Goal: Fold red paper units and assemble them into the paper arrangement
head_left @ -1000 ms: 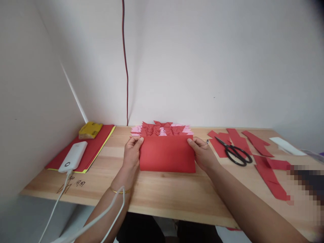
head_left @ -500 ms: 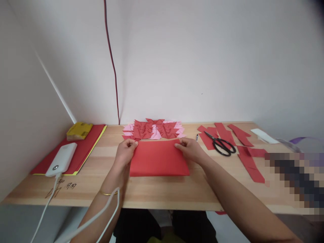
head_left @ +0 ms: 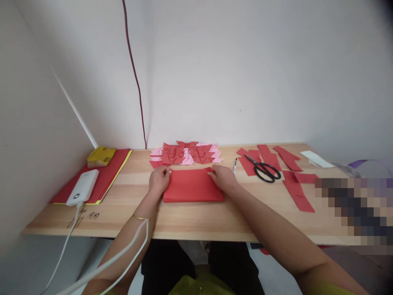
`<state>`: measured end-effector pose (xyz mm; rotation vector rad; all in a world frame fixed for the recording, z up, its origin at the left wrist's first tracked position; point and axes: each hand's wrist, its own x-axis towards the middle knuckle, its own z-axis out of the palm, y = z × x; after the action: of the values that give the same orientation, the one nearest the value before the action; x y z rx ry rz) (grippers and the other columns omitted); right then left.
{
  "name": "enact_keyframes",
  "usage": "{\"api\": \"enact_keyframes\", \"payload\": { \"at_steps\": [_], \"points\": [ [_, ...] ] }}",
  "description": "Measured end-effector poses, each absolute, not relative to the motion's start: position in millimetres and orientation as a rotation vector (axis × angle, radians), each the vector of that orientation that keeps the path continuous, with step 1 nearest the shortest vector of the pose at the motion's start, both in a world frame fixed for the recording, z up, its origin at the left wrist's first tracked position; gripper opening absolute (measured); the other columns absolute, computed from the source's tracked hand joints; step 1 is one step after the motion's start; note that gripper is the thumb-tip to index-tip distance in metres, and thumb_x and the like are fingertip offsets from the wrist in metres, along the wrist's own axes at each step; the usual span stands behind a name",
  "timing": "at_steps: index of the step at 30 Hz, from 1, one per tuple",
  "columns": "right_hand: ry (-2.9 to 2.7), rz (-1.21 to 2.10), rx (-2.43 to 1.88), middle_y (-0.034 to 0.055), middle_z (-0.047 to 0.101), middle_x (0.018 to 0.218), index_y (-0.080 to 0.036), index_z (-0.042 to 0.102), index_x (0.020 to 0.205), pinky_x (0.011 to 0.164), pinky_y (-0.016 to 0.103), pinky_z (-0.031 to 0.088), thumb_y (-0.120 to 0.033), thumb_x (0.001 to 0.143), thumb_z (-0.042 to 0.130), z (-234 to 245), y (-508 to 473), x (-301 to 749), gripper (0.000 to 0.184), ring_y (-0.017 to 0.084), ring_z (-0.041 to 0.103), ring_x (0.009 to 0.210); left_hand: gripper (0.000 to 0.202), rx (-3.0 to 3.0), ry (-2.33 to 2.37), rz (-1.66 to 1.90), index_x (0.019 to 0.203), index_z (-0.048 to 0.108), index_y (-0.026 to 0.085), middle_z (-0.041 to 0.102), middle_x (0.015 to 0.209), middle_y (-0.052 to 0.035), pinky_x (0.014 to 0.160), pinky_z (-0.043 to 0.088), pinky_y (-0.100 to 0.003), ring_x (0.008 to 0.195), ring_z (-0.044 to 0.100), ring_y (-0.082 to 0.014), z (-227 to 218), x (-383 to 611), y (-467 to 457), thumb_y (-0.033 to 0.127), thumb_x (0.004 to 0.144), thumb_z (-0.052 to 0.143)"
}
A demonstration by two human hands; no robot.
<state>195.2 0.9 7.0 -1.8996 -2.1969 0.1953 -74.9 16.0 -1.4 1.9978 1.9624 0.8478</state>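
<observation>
A folded sheet of red paper (head_left: pixel 194 186) lies on the wooden table in front of me, its folded edge toward my body. My left hand (head_left: pixel 159 180) pinches its far left corner between thumb and fingers. At the far right corner, my right hand (head_left: pixel 224 177) grips the paper the same way. Just beyond the sheet sit several folded red paper pieces (head_left: pixel 173 154) together with pink ones (head_left: pixel 188 157), lined up in rows near the wall.
Black-handled scissors (head_left: pixel 264 169) rest on red paper strips (head_left: pixel 296 190) to the right, with a pen (head_left: pixel 235 165) beside them. On the left, a white power bank (head_left: pixel 82 186) with a cable and a yellow packet (head_left: pixel 101 156) lie on red sheets (head_left: pixel 112 180).
The view has shifted slightly, so the table appears a little higher. Both hands keep hold of the far corners of the red paper, which looks somewhat flatter against the table.
</observation>
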Motion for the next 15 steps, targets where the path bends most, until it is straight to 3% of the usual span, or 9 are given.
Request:
{"api": "enact_keyframes", "payload": {
  "at_steps": [5, 11, 15],
  "points": [
    [-2.192, 0.215, -1.953, 0.0088, 0.067, 0.094, -0.017, 0.056, 0.095, 0.067, 0.027, 0.034, -0.032, 0.089, 0.05, 4.7, 4.6, 190.7, 0.017, 0.021, 0.062, 0.086, 0.015, 2.067, 1.935, 0.765, 0.075, 0.062, 0.02, 0.067, 0.08, -0.003, 0.071, 0.04, -0.027, 0.076, 0.059, -0.0173, -5.6, -77.8, 23.4, 0.029, 0.08, 0.051],
    [-2.122, 0.171, -1.954, 0.0104, 0.064, 0.104, -0.019, 0.042, 0.127, 0.076, 0.032, 0.036, -0.029, 0.088, 0.052, 5.6, -0.8, 187.0, 0.043, 0.023, 0.059, 0.095, 0.013, 2.105, 2.025, 0.622, 0.078, 0.063, 0.021, 0.066, 0.085, -0.0026, 0.076, 0.04, -0.029, 0.085, 0.058, -0.0192, -6.1, -76.8, 24.3, 0.029, 0.08, 0.053],
    [-2.223, 0.026, -1.831, 0.0101, 0.058, 0.112, -0.024, 0.057, 0.113, 0.08, 0.033, 0.034, -0.026, 0.089, 0.048, 1.3, -0.5, 186.1, 0.025, 0.024, 0.054, 0.102, 0.013, 2.049, 2.088, 0.555, 0.087, 0.062, 0.021, 0.065, 0.087, -0.0029, 0.076, 0.041, -0.029, 0.086, 0.058, -0.0187, -2.8, -74.7, 23.2, 0.03, 0.08, 0.054]
  ]
}}
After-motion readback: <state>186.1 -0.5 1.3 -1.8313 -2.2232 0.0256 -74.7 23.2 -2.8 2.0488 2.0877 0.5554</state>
